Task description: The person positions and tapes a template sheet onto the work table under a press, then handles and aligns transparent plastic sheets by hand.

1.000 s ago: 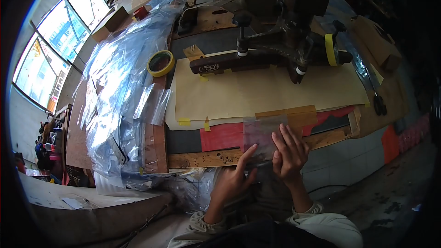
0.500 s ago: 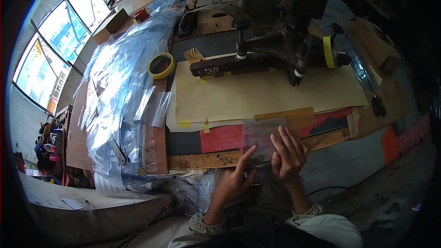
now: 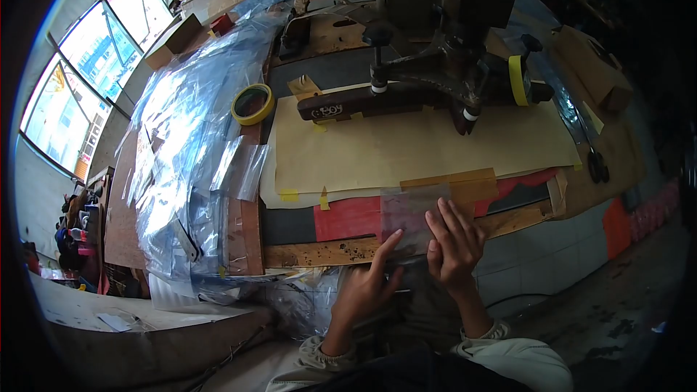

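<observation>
A clear plastic piece (image 3: 406,214) lies over a red strip (image 3: 347,219) at the near edge of the bench. The fingers of my right hand (image 3: 456,247) are spread and rest on the right part of this plastic. My left hand (image 3: 367,287) is at its lower left corner, index finger stretched onto it and thumb apart. Neither hand is closed round anything. Behind them a cream paper sheet (image 3: 421,145) lies beneath a dark metal bar (image 3: 428,100) marked with white writing. Brown tape (image 3: 472,185) crosses the sheet's near edge.
A yellow tape roll (image 3: 253,104) lies left of the sheet, beside a heap of clear plastic (image 3: 189,123). Another yellow roll (image 3: 518,80) hangs on the bar's right part. Black-handled scissors (image 3: 597,165) lie at right. A wooden edge strip (image 3: 319,255) runs along the front.
My hands hold almost the same pose, with my right hand a touch further left. The whole bench has shifted slightly in view.
</observation>
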`<state>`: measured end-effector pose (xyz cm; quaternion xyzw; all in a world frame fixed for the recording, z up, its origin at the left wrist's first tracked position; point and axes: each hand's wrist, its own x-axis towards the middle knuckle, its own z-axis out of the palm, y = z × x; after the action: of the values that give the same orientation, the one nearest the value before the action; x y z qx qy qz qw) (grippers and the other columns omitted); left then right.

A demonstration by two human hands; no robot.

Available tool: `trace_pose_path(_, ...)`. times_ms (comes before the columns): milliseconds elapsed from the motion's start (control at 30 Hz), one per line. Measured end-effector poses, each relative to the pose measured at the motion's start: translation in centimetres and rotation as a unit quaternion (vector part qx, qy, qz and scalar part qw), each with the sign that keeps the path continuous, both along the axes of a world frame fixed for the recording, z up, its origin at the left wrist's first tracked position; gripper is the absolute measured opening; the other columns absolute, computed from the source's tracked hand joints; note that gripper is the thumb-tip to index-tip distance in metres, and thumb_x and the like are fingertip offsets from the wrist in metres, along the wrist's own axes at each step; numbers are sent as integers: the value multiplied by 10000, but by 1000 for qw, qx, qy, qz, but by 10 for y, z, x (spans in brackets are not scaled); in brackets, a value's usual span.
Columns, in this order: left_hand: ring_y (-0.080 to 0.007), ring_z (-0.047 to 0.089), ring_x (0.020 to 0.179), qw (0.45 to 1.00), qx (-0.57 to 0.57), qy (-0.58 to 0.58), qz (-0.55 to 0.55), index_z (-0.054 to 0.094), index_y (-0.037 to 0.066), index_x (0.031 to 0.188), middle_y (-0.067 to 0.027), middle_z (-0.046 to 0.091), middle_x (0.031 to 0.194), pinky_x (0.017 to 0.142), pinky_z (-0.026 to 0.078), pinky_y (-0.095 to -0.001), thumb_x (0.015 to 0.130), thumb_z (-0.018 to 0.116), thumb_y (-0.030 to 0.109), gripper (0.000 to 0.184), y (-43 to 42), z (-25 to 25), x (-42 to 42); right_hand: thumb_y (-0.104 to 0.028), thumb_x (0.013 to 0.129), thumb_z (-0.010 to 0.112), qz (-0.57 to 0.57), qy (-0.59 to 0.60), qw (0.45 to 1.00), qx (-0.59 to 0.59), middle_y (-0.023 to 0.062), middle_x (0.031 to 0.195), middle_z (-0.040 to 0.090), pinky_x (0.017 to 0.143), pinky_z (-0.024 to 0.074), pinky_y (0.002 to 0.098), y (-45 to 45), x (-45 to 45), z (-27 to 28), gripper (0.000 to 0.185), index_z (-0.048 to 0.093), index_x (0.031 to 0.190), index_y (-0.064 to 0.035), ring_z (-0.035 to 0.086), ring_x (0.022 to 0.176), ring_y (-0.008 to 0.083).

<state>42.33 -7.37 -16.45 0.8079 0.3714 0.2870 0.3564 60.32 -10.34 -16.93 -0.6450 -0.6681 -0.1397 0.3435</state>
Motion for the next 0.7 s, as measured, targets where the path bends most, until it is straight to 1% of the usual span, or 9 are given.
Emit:
trace_pose_path(367,-421,619,667,1000,6,-3,2,279,158,1432,-224,632,773,583,486,-477,850,615,122,673,-1,0,1,-232,915,436,3,3,1000,-1,109,1287,557,952,349,363,0,0,0,363,599,1210,-97,524,1193,240)
trace_pose_path(467,-422,621,679,1000,-22,5,1,280,158,1433,-224,632,771,592,488,-473,853,611,120,668,-1,2,0,-234,915,435,2,4,1000,-2,109,1286,557,951,350,368,0,0,0,363,600,1207,-95,524,1193,242)
trace_pose_path(567,-422,621,680,1000,-1,-3,1,276,158,1434,-224,633,772,591,490,-471,856,608,124,668,-1,2,0,-238,916,433,2,4,1000,-2,110,1284,559,949,350,370,0,0,0,363,600,1204,-93,524,1193,244)
trace_pose_path(700,-421,619,673,1000,-21,-2,-6,269,159,1436,-230,633,776,592,491,-478,859,603,124,668,-1,1,-1,-244,917,433,0,6,1000,-2,110,1282,560,946,351,371,0,0,-1,365,599,1203,-92,524,1192,246)
